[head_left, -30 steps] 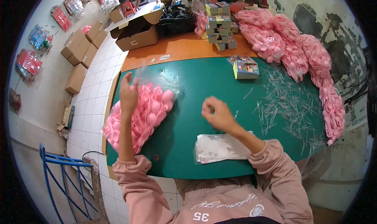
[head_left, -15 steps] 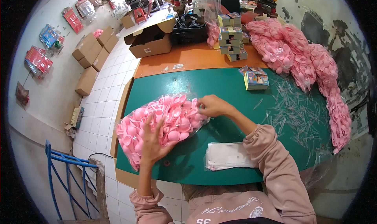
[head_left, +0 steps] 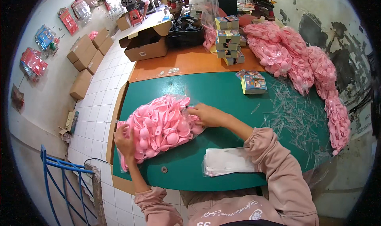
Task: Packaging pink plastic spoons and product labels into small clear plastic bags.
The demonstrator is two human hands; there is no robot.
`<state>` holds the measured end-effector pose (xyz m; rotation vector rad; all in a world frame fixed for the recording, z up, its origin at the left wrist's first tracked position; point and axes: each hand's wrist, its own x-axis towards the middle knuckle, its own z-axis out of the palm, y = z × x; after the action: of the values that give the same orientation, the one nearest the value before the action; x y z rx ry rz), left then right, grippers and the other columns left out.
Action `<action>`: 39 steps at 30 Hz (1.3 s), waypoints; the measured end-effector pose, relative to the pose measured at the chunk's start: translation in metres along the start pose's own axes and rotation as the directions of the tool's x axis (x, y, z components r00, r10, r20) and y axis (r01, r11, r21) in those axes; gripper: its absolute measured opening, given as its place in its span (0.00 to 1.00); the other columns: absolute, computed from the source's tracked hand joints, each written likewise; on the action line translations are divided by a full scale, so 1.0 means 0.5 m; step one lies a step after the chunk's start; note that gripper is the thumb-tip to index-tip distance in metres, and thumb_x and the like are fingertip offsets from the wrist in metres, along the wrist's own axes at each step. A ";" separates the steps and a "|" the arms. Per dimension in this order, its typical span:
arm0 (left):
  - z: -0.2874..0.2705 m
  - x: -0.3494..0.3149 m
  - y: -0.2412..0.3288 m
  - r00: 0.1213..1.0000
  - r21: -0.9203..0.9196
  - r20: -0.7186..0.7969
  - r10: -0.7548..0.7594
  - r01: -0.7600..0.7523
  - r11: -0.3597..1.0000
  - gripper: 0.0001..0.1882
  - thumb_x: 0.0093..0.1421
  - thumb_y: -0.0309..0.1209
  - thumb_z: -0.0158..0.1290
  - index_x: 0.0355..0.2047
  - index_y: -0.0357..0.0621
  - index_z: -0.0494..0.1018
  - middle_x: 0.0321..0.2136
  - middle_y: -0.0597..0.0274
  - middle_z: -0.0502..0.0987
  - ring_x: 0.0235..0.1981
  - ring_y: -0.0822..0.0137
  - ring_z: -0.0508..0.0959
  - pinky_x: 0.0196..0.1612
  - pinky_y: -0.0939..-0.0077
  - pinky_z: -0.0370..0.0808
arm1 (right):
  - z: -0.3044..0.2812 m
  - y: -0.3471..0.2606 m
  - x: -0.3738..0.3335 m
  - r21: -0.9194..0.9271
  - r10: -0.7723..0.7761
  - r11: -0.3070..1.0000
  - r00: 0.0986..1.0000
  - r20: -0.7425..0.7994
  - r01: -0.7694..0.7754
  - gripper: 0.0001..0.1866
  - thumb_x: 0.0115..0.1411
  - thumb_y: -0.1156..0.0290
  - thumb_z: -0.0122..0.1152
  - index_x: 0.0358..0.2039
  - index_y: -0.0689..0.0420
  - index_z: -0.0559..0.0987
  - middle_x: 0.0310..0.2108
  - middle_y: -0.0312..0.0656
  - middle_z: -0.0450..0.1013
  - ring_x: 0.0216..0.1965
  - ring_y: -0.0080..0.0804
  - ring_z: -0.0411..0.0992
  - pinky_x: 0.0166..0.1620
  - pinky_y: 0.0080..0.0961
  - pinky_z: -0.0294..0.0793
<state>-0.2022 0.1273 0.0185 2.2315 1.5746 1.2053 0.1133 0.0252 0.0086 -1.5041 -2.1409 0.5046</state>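
Observation:
A clear plastic bag full of pink plastic scoop-like spoons [head_left: 166,125] lies on the green tabletop in front of me. At its left end, my left hand [head_left: 125,142] touches the bag, fingers bent but apart. My right hand [head_left: 208,115] is closed on the bag's upper right edge, and its fingertips are partly hidden by the plastic. A stack of white plastic-wrapped sheets [head_left: 230,161] lies beneath my right forearm. Between the bag and the table's near edge sits a small round grey disc [head_left: 164,169].
Clear thin plastic pieces [head_left: 295,111] are scattered at the right. Bulging bags of pink spoons [head_left: 301,67] line the table's right side. Card stacks [head_left: 254,84] stand toward the back, near an open carton [head_left: 145,47]. A blue metal rail [head_left: 65,166] is at lower left.
My left hand has moved from above the bag's front to its left end. The right hand stays at the upper right edge, slightly lower. More of the spoons now show.

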 end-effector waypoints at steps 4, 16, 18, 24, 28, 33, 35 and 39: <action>-0.014 0.033 -0.058 0.987 -0.116 -0.026 -0.157 0.153 0.981 0.12 0.53 0.36 0.54 0.32 0.40 0.73 0.23 0.59 0.73 0.23 0.64 0.72 0.25 0.71 0.68 | -0.047 0.010 -0.068 0.048 0.002 0.999 1.000 -0.008 -0.002 0.22 0.48 0.68 0.58 0.45 0.53 0.67 0.37 0.49 0.68 0.39 0.49 0.65 0.43 0.38 0.65; 0.132 -0.020 0.280 0.921 0.249 0.196 0.337 -0.379 0.891 0.24 0.52 0.51 0.48 0.47 0.60 0.68 0.53 0.58 0.62 0.57 0.53 0.57 0.54 0.38 0.46 | -0.076 -0.032 -0.168 -0.201 0.291 0.920 0.930 -0.225 -0.336 0.28 0.39 0.64 0.65 0.40 0.57 0.64 0.40 0.45 0.64 0.40 0.45 0.63 0.40 0.36 0.65; 0.158 -0.037 0.263 0.890 0.235 0.290 0.353 -0.423 0.875 0.24 0.51 0.53 0.47 0.47 0.61 0.69 0.53 0.59 0.62 0.57 0.54 0.56 0.55 0.38 0.43 | -0.062 -0.033 -0.164 -0.292 0.190 0.921 0.952 -0.241 -0.258 0.27 0.39 0.64 0.65 0.39 0.57 0.65 0.39 0.45 0.64 0.40 0.44 0.64 0.38 0.36 0.65; 0.122 -0.065 0.226 0.766 -0.015 0.427 0.481 -0.526 0.851 0.22 0.47 0.51 0.51 0.42 0.60 0.73 0.47 0.65 0.67 0.55 0.59 0.58 0.59 0.49 0.37 | -0.109 -0.053 -0.188 -0.458 0.017 0.883 0.982 -0.187 -0.102 0.21 0.43 0.67 0.61 0.39 0.55 0.69 0.41 0.41 0.65 0.44 0.40 0.63 0.44 0.38 0.62; 0.107 -0.059 0.229 0.737 -0.080 0.411 0.537 -0.558 0.826 0.19 0.46 0.46 0.52 0.39 0.56 0.73 0.43 0.64 0.70 0.52 0.61 0.62 0.58 0.54 0.42 | -0.088 -0.035 -0.156 -0.132 -0.023 0.991 0.994 -0.109 0.008 0.23 0.42 0.70 0.58 0.43 0.54 0.67 0.42 0.42 0.67 0.48 0.37 0.63 0.54 0.38 0.55; 0.119 -0.050 0.218 0.782 -0.192 0.371 0.502 -0.464 0.865 0.16 0.41 0.32 0.48 0.34 0.47 0.71 0.35 0.62 0.72 0.42 0.63 0.68 0.54 0.63 0.52 | -0.049 -0.055 -0.127 -0.368 -0.056 0.928 0.998 0.004 0.054 0.20 0.42 0.73 0.54 0.40 0.55 0.68 0.35 0.42 0.69 0.40 0.37 0.67 0.53 0.44 0.57; 0.117 -0.050 0.205 0.794 -0.190 0.362 0.489 -0.450 0.872 0.16 0.41 0.31 0.48 0.34 0.47 0.71 0.35 0.61 0.72 0.42 0.62 0.68 0.54 0.62 0.52 | -0.053 -0.062 -0.125 -0.456 -0.101 0.887 0.994 -0.046 0.070 0.17 0.43 0.72 0.55 0.37 0.56 0.69 0.34 0.41 0.69 0.40 0.35 0.68 0.52 0.44 0.58; 0.108 -0.046 0.211 0.800 -0.193 0.358 0.480 -0.440 0.877 0.17 0.41 0.29 0.47 0.35 0.46 0.70 0.35 0.61 0.72 0.43 0.62 0.68 0.54 0.62 0.52 | -0.119 -0.067 -0.141 -0.360 -0.011 0.931 0.984 -0.177 -0.054 0.13 0.44 0.74 0.55 0.34 0.54 0.71 0.33 0.41 0.68 0.41 0.37 0.67 0.51 0.43 0.60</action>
<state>-0.0922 0.0786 0.0277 2.6634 0.8224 0.8071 0.1417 -0.0505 0.0643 -1.6956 -2.1597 -0.0283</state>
